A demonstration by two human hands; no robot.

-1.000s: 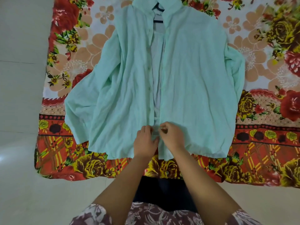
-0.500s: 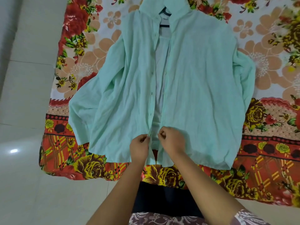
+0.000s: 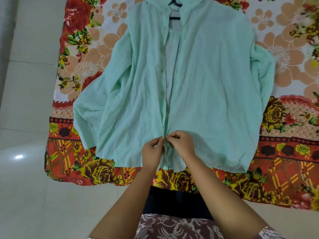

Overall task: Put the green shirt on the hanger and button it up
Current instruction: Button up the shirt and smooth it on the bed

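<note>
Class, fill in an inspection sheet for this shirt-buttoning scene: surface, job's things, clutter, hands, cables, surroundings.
Surface: floral sheet spread flat on the floor.
Job's things: green shirt lies face up on the sheet, front open above the hands; black hanger shows inside the collar.
Clutter: nothing seen.
Hands: left hand and right hand each pinch a front edge near the hem.
Cables: nothing seen.
Surroundings: pale tiled floor around the sheet.

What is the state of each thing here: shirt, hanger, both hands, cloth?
green shirt: lying flat, front open above the hands
hanger: inside the collar, mostly hidden
left hand: pinches shirt's front edge near hem
right hand: pinches the facing edge
floral cloth: spread under the shirt
</note>
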